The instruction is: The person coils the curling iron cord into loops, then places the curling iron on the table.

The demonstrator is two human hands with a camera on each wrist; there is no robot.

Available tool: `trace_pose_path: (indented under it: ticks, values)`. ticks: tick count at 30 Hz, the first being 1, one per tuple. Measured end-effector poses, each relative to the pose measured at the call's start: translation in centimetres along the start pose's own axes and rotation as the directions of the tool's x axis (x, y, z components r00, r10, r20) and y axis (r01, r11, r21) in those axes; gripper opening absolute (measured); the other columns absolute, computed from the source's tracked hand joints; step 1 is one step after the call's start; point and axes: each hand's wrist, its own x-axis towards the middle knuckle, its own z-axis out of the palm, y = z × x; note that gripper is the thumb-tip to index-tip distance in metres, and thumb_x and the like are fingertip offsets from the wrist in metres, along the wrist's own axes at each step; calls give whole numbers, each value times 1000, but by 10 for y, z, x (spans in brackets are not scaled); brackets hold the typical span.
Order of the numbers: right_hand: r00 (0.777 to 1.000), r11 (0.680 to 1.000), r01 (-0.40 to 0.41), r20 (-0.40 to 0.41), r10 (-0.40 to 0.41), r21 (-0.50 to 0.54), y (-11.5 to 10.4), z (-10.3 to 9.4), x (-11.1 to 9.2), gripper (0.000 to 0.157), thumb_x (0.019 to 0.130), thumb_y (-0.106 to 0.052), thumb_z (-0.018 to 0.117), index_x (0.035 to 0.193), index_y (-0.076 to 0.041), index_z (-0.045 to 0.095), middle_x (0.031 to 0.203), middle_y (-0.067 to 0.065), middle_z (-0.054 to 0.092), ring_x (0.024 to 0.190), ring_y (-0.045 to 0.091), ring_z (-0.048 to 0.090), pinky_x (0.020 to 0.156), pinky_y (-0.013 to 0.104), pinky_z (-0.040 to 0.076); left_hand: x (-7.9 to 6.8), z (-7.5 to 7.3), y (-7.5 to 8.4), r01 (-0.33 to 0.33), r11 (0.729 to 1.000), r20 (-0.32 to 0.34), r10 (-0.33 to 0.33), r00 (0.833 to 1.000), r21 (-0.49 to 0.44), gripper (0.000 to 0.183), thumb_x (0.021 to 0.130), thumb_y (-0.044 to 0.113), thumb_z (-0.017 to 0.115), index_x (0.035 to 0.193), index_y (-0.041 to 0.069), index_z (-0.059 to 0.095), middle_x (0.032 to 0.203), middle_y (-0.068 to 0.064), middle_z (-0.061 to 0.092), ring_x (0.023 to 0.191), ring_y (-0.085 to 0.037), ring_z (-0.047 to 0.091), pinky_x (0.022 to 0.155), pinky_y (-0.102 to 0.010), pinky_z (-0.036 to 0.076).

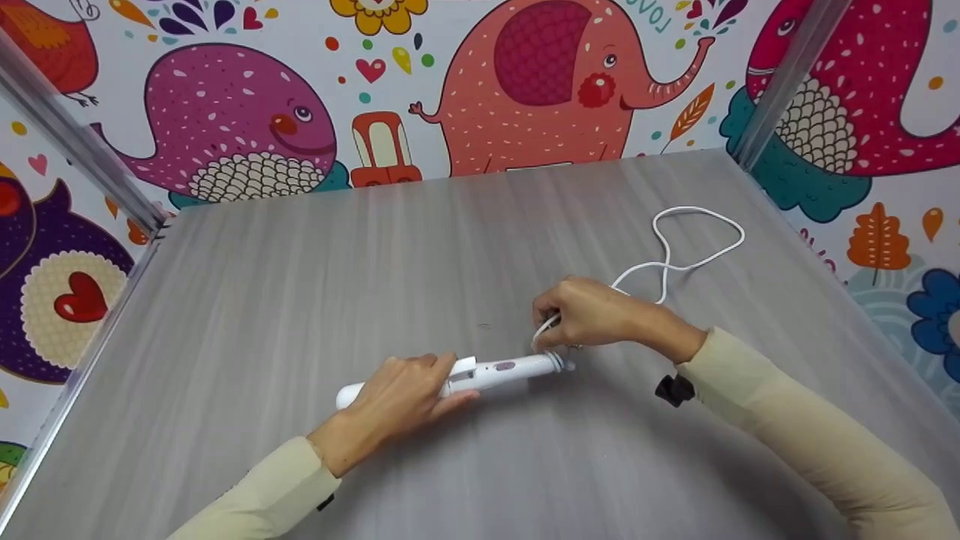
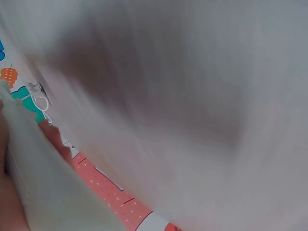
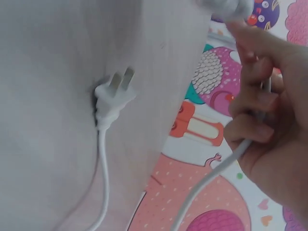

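A white curling iron [image 1: 517, 367] with a clip lever and a small button lies slantwise in front of me, its rounded tip pointing left. My left hand [image 1: 401, 397] grips it around the middle from above. In the left wrist view its white body [image 2: 48, 178] fills the lower left, fingertips [image 2: 55, 139] showing behind. My right hand [image 1: 592, 311] is beside the cord end of the handle. Its fingers curl round the white cord [image 3: 207, 180] in the right wrist view. The two-pin plug [image 3: 113, 101] lies on the tabletop below that hand; my forearm hides it from the head view.
The grey wood-grain table [image 1: 300, 285] stretches all around. A loop of white cord [image 1: 697, 210] lies at the back right. Printed cartoon panels [image 1: 540, 135] and metal corner posts [image 1: 787, 82] border the table at the back and sides.
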Motion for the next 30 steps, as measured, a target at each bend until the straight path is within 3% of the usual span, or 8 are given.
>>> trace_pose_path:
  ticks: [4, 9, 12, 17, 23, 27, 30]
  values:
    - [998, 999, 17, -64, -18, -27, -4, 1, -3, 15, 86, -26, 78, 77, -17, 70, 63, -11, 59, 58, 1, 47, 56, 21, 38, 5, 2, -2, 75, 996, 17, -76, 997, 52, 44, 93, 52, 64, 89, 10, 54, 61, -1, 55, 46, -10, 43, 41, -31, 41]
    - [997, 998, 17, -82, -12, 59, -3, 1, -9, 18, 98, -27, 64, 88, -15, 73, 63, -8, 56, 57, 2, 46, 55, 21, 38, 4, 4, -6, 166, 974, -13, -166, 986, 152, 45, 90, 51, 68, 88, 9, 55, 59, -2, 52, 44, -11, 41, 39, -32, 42]
    - [999, 991, -12, -50, 19, 132, -2, 0, -13, 22, 101, -28, 59, 93, -15, 74, 65, -7, 57, 57, 4, 46, 54, 22, 38, 4, 5, -9, 213, 966, -54, -207, 977, 147, 45, 91, 50, 68, 89, 7, 55, 59, -3, 51, 43, -13, 44, 39, -33, 43]
    - [996, 966, -72, 73, 55, 250, 4, 1, -16, 26, 104, -29, 55, 101, -11, 74, 70, -2, 64, 60, 5, 53, 57, 22, 44, 3, 2, -13, 266, 962, -101, -259, 960, 59, 46, 95, 50, 62, 91, 5, 53, 59, -5, 50, 44, -15, 46, 39, -35, 44]
    - [984, 909, -108, 171, 40, 403, 23, 4, -16, 32, 106, -26, 51, 103, -3, 72, 79, 23, 66, 62, 11, 55, 59, 29, 49, -1, 3, -12, 256, 966, -168, -249, 954, 21, 49, 99, 53, 54, 91, 4, 54, 60, -3, 50, 48, -10, 41, 39, -31, 42]
    - [975, 907, -111, 220, 20, 406, 32, 9, -15, 35, 106, -29, 49, 101, -3, 73, 78, 24, 68, 59, 11, 54, 55, 27, 47, 0, 4, -9, 232, 973, -206, -225, 952, 13, 49, 100, 51, 53, 91, 4, 55, 61, -4, 52, 48, -9, 42, 39, -29, 42]
    - [964, 917, -134, 263, 33, 375, 38, 12, -14, 38, 106, -31, 50, 97, -4, 76, 69, 16, 66, 55, 7, 50, 51, 22, 39, 2, 3, -6, 201, 980, -213, -197, 957, -5, 50, 101, 52, 50, 93, 3, 55, 62, -3, 53, 49, -9, 43, 39, -27, 43]
